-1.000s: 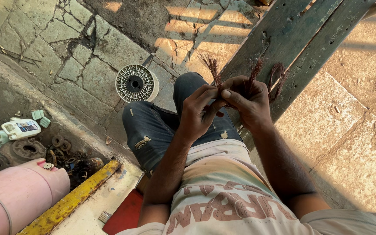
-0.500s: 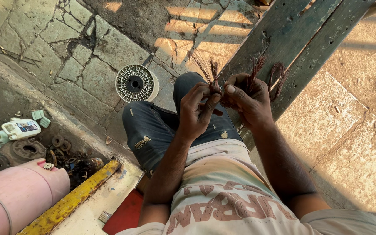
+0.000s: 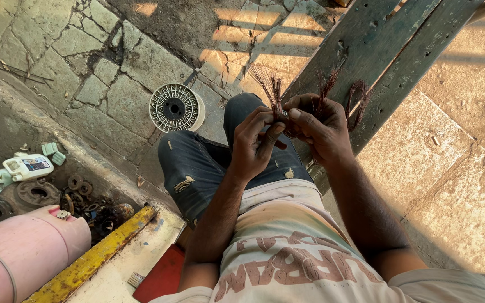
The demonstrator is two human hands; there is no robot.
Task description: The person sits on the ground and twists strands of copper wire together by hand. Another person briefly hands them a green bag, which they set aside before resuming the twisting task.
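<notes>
Left hand: the left hand is held over the raised knee, its fingers closed on a tuft of copper-coloured wire strands; the grip is clenched on that tuft at its base.
Right hand: the right hand is pressed against the left, thumb tip meeting the left fingertips; its grip is closed around the same bundle, and two further tufts are seen rising behind its fingers.
Wire tufts: three are counted, one upright between the two hands, one above the right knuckles, one curling at the far right against the plank.
Plank: one grey-green wooden plank is laid diagonally across the stone floor, beside the knee.
Spool: one round white ribbed spool is lying flat on the cracked paving, well apart from the hands, to their left.
Bottle: one white plastic bottle with a rectangular label in blue and red is lying on its side at the left edge; small pale green pieces are seen just above it.
Metal parts: several rusty round rings and discs are heaped below the bottle; an exact count cannot be told.
Cylinder: one pink cylinder is lying at the lower left.
Bar: one yellow bar is lying just beside the cylinder.
</notes>
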